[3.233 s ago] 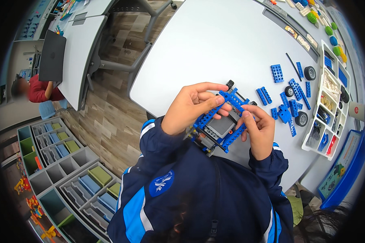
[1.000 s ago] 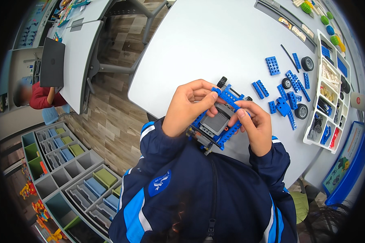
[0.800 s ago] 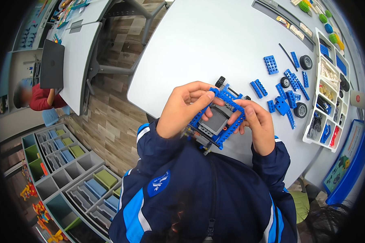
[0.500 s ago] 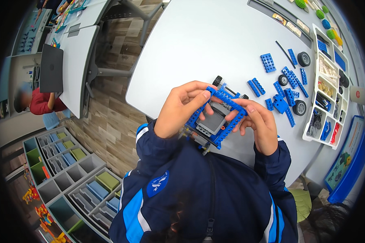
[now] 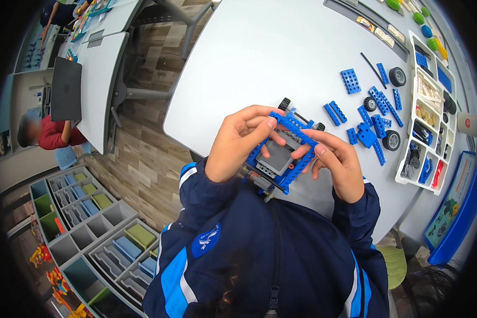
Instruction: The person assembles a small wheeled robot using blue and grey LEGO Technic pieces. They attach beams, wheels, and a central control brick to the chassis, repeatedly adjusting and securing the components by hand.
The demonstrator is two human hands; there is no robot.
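Observation:
A toy vehicle (image 5: 276, 158) built of blue beams around a grey box is held between my two hands, close to my jacket at the table's near edge. My left hand (image 5: 238, 139) grips the frame's upper left corner, thumb on top of the beam. At the upper right corner, my right hand (image 5: 336, 161) pinches the blue frame, its thumb along the side. Fingertips of both hands reach inside the frame beside the grey box. An axle with small black wheels (image 5: 284, 104) sticks out at the far end. The frame's lower left side is partly hidden by my left hand.
Loose blue building pieces (image 5: 365, 135) and grey-hubbed wheels (image 5: 391, 140) lie to the right on the white table (image 5: 249, 58). Beyond them stands a white sorting tray (image 5: 411, 159) of parts. A person in red (image 5: 63, 132) sits at another table on the left, near a dark laptop (image 5: 67, 90).
My right hand's thumb and fingers have shifted slightly left along the frame's corner. Both hands still hold the vehicle in nearly the same place.

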